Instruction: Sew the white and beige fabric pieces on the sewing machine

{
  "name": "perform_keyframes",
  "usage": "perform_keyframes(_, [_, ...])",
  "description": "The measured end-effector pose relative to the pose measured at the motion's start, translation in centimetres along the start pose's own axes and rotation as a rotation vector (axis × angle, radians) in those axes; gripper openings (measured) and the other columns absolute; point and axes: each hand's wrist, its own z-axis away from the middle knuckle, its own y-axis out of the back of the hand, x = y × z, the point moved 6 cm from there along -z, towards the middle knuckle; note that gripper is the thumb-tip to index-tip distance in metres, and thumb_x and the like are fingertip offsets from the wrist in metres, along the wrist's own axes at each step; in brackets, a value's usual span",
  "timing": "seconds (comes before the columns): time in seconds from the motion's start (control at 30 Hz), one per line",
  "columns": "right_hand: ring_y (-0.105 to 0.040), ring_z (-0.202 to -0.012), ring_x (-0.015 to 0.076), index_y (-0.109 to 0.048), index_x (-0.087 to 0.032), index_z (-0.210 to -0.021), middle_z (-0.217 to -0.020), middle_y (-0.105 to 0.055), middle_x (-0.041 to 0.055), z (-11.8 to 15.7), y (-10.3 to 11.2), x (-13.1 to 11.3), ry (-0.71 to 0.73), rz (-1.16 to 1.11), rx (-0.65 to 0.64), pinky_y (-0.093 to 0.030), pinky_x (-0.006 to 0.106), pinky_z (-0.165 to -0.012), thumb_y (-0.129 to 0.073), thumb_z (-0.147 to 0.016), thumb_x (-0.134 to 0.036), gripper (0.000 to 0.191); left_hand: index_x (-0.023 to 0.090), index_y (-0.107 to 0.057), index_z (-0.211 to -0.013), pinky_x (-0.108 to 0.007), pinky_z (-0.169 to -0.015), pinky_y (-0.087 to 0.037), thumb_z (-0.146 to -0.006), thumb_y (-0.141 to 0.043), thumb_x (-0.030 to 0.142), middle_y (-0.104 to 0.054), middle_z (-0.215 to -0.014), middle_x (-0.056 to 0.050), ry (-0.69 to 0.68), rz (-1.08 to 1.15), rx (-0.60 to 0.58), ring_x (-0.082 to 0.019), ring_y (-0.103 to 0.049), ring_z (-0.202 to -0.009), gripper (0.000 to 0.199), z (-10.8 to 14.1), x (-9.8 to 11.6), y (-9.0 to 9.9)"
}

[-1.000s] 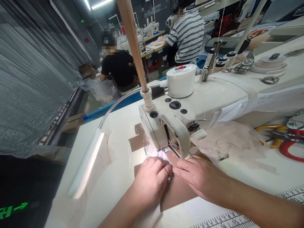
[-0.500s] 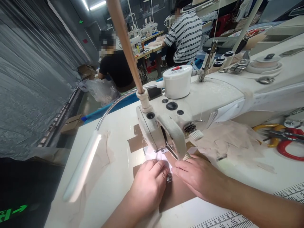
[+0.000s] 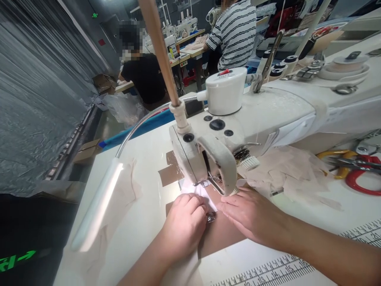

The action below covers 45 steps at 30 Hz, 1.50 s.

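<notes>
A white sewing machine stands over the table, its needle area largely hidden behind the head. My left hand is closed, fingers curled at a piece of pale fabric just in front of the machine; what the fingertips pinch is hidden. Beside it, my right hand lies with fingers stretched over a brown sheet, near the machine's head. A small shiny metal piece shows between the two hands.
A lit lamp on a bendy arm hangs at left. Sheer beige fabric lies at right, near red-handled scissors. A printed ruler runs along the front. Two people sit at the back, one in a striped shirt.
The view has shifted slightly. Between my hands the gap is a little wider, showing more of the pale fabric. Both hands stay in front of the machine.
</notes>
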Motion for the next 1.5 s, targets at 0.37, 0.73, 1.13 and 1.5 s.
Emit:
perform_keyframes(0.37, [-0.045,-0.074,0.0181,-0.065,-0.017,-0.094,-0.080,-0.057,0.0043,-0.2,0.2,-0.2,0.080,-0.090,-0.062,-0.032,0.031,-0.066,-0.049,-0.078,-0.008,0.025,0.017,-0.055,-0.120,-0.034,-0.068,-0.043,-0.092,-0.040,0.016,-0.061,-0.095,-0.011,0.018,0.050,-0.024,-0.021,-0.052,-0.081,0.031,0.2,-0.6,-0.4])
perform_keyframes(0.73, [-0.040,-0.067,0.0165,-0.064,-0.017,-0.084,-0.074,-0.056,0.0034,-0.2,0.6,-0.3,0.118,-0.069,-0.012,-0.029,0.031,-0.062,-0.039,-0.080,0.000,0.031,0.020,-0.062,-0.111,-0.034,-0.073,-0.043,-0.091,-0.044,0.014,-0.061,-0.092,-0.009,0.039,0.155,-0.029,-0.020,-0.052,-0.083,0.028,0.4,-1.4,-0.7])
perform_keyframes(1.13, [-0.035,-0.065,0.0160,-0.060,-0.017,-0.078,-0.073,-0.053,0.0020,-0.2,0.6,-0.2,0.102,-0.068,-0.045,-0.025,0.030,-0.060,-0.043,-0.074,0.003,0.027,0.020,-0.064,-0.104,-0.033,-0.074,-0.044,-0.088,-0.048,0.012,-0.063,-0.095,-0.008,0.037,0.169,0.009,-0.020,-0.054,-0.087,0.024,0.4,-1.2,-0.3])
perform_keyframes(1.5, [-0.045,-0.073,0.0173,-0.064,-0.018,-0.104,-0.083,-0.060,0.0038,0.0,0.2,0.2,0.052,-0.101,-0.071,-0.034,0.031,-0.068,-0.042,-0.077,0.000,0.039,0.018,-0.064,-0.105,-0.033,-0.070,-0.043,-0.091,-0.049,0.015,-0.064,-0.094,-0.008,0.014,0.160,0.037,-0.020,-0.054,-0.083,0.021,0.4,-1.1,-0.4])
